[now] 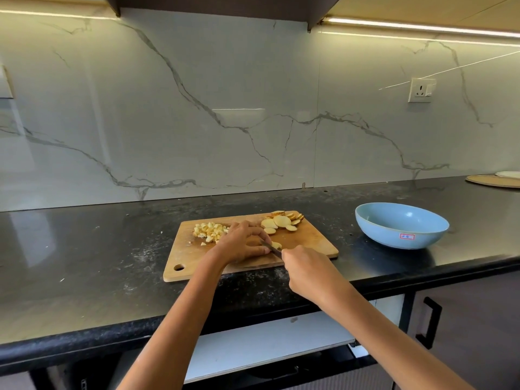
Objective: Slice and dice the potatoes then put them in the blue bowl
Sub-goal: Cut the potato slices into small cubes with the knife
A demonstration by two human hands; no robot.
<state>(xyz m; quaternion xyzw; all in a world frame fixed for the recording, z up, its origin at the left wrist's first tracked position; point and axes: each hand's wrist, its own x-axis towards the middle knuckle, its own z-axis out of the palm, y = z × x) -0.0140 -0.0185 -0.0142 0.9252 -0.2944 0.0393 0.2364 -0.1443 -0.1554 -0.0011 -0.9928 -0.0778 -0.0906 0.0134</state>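
- Right now the potato slices (276, 245) I am cutting lie near the middle of the wooden cutting board (309, 240), mostly hidden under my fingers.
- My left hand (242, 242) is curled over them, fingertips pressing down, thumb along the near side, so this grip pins the slices in place.
- My right hand (308, 270) is closed tight round the handle of the knife (271, 247); the handle is buried in my fist and only the dark blade shows, angled up and left into the slices, just beside my left fingertips.
- Diced potato pieces (209, 230) sit in a loose heap at the far left of the board, partly behind my left hand, with a few stray bits near it.
- Round potato slices (282, 220), not yet diced, are stacked and fanned at the far right corner of the board.
- The blue bowl (401, 237) stands on the black worktop (84, 263) to the right of the board, apart from it, with a small white and red sticker on its side; I see no potato in it.
- At the far right end of the worktop lies a round flat tan board (495, 181) with a white plate (509, 174) behind it.
- A white wall socket (420, 90) is fixed to the marble-patterned backsplash (197, 108).
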